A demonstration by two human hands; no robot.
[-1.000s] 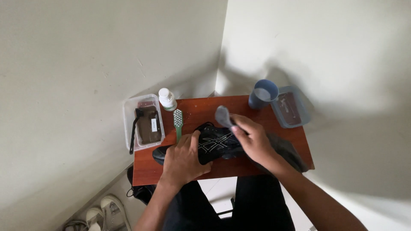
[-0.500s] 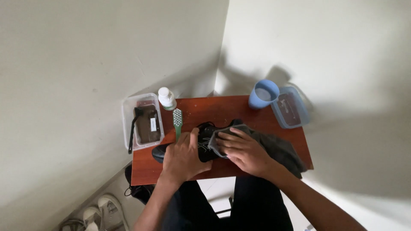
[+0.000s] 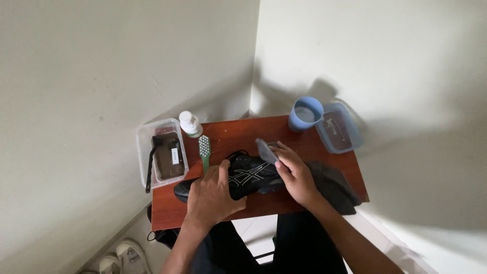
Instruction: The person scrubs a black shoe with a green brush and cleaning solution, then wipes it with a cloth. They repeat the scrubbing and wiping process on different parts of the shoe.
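The left hand lies palm-down, fingers curled in a firm grasp, thumb stretched toward the right. The right hand is raised slightly, fingers pinched together. Both forearms angle inward from below.

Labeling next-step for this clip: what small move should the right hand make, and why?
Probably bring the grey pad down onto the black shoe and wipe. The right hand holds the pad raised just above the shoe's upper, while the left hand pins the shoe to the table.
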